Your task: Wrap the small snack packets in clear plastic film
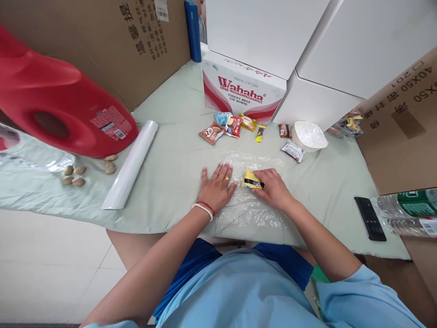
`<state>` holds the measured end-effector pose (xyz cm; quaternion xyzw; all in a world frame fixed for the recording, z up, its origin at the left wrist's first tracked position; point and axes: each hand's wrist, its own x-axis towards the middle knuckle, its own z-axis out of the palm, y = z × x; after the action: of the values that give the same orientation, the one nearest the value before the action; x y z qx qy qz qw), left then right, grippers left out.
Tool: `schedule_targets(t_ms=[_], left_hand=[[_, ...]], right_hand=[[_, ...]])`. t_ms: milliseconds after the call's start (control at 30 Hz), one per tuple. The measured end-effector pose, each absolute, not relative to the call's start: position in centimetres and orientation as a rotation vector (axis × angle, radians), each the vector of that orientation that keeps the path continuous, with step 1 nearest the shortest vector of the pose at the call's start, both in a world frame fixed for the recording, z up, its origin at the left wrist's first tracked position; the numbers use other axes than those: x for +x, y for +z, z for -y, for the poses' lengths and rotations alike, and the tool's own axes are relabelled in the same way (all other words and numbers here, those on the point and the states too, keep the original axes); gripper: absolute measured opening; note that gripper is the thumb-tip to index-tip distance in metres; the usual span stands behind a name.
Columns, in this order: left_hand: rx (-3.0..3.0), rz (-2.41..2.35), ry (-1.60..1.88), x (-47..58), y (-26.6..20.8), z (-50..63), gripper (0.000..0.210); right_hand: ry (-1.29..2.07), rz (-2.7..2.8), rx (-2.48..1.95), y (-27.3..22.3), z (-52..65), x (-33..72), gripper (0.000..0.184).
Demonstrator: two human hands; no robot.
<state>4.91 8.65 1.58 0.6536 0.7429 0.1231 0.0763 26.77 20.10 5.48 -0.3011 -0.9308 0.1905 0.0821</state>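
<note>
A sheet of clear plastic film [252,212] lies spread on the cloth-covered table in front of me, slightly wrinkled. My left hand [215,189] rests flat with fingers spread on the film's left edge. With its fingers closed round one end, my right hand [272,187] grips a small yellow snack packet [251,179] with a black band, over the middle of the film. Beyond the film sits a group of packets: a brown one [211,133], a red one [234,126], a blue one [222,118] and yellow ones [249,122].
A white roll [131,166] lies left, beside a large red jug [68,100] and several brown nuts [78,181]. At the back stands a Wahaha carton [244,86]. To the right are a white bowl [309,146], a silver packet [292,151], a black phone [370,218] and bottles [409,203].
</note>
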Motion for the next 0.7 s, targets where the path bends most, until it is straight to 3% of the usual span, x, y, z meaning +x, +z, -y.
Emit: schedule_targets(t_ms=[100, 167, 300, 467, 700], left_hand=[[1.95, -2.221, 0.376, 4.9, 1.6, -8.6, 0.065], [1.943, -2.22, 0.373, 4.8, 1.6, -8.6, 0.065], [1.943, -2.206, 0.329, 4.7, 1.6, -8.7, 0.066], [1.933, -2.236, 0.267, 4.8, 1.8, -8.8, 0.065], [1.926, -2.226, 0.314, 4.9, 1.8, -8.7, 0.064]], right_hand=[[0.694, 2.851, -0.747, 5.6, -20.6, 27.1, 0.058], [0.742, 2.867, -0.676, 6.2, -21.7, 26.0, 0.048], [0.585, 2.829, -0.681, 7.5, -25.5, 19.2, 0.035], [0.393, 2.881, -0.794, 7.1, -29.4, 7.5, 0.066], [0.395, 2.882, -0.868, 4.7, -28.7, 4.0, 0.066]])
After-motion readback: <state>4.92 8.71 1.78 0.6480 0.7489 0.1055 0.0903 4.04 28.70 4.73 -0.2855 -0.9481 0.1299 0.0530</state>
